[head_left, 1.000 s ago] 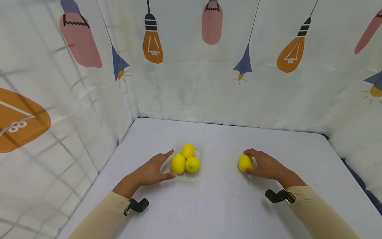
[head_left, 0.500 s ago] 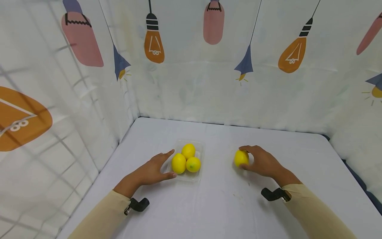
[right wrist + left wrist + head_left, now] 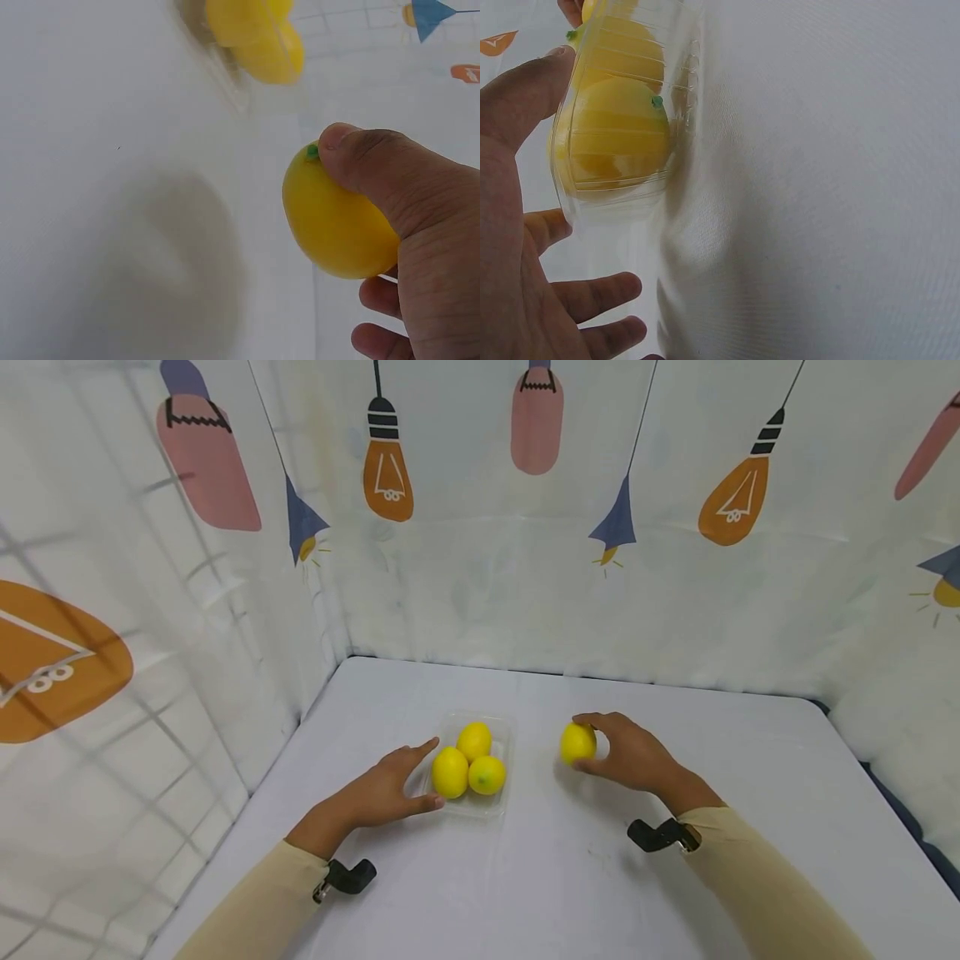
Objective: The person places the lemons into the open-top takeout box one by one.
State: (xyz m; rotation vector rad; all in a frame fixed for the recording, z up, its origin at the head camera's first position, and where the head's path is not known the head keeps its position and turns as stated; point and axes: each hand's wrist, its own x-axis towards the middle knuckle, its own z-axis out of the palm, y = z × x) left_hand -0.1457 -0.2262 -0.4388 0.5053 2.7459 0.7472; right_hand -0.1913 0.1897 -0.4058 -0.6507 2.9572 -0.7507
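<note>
In the head view, my right hand (image 3: 630, 752) pinches a yellow lemon (image 3: 577, 743) between thumb and fingers. The right wrist view shows this lemon (image 3: 337, 214) with its green stem tip by my thumb, raised over the table with a shadow beneath. To the left, a clear plastic container (image 3: 480, 807) holds three more lemons (image 3: 450, 772). My left hand (image 3: 382, 789) is at the container's left side, thumb and forefinger spread. In the left wrist view, the thumb and one finger are right at the rim of the container (image 3: 619, 199), other fingers extended below.
A white-covered table (image 3: 675, 710) lies under everything. Behind it and to the left hangs a white curtain (image 3: 480, 585) printed with lamps and bulbs. Black wrist mounts (image 3: 352, 877) stick out from both tan sleeves (image 3: 251, 906).
My right hand has carried the lemon leftward and slightly away from me, lifting it off the table toward the container. My left hand and the container have stayed in place.
</note>
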